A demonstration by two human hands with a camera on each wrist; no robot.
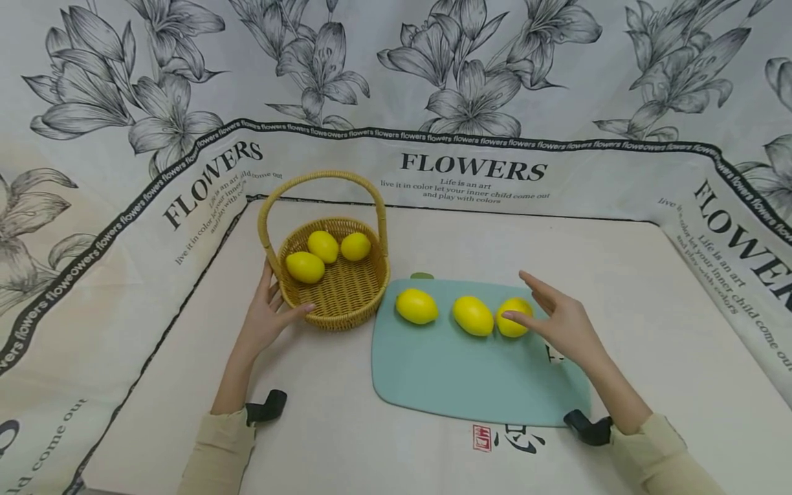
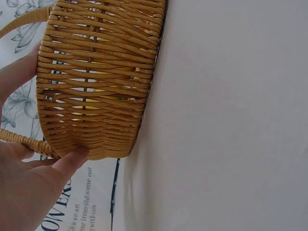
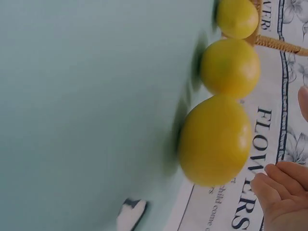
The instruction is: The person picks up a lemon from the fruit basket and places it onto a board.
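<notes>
A yellow wicker basket [image 1: 343, 320] with a tall arched handle stands left of centre. Inside it lie three lemons, the nearest one [image 1: 305, 267] against its left wall. My left hand [image 1: 267, 320] holds the basket by its left side, thumb at the front rim and fingers against the outer weave [image 2: 96, 96]. Three more lemons sit in a row on a light blue cutting board [image 1: 458, 385]: a left one [image 1: 416, 306], a middle one [image 1: 473, 316] and a right one [image 1: 514, 317]. Over the right lemon [image 3: 215, 142] hovers my right hand [image 1: 566, 323], thumb and fingers apart, holding nothing.
A white cloth with black lettering and printed flowers [image 1: 473, 96] covers the table and rises behind it. The basket stands close to the board's left edge. Black straps [image 1: 588, 427] sit at both wrists.
</notes>
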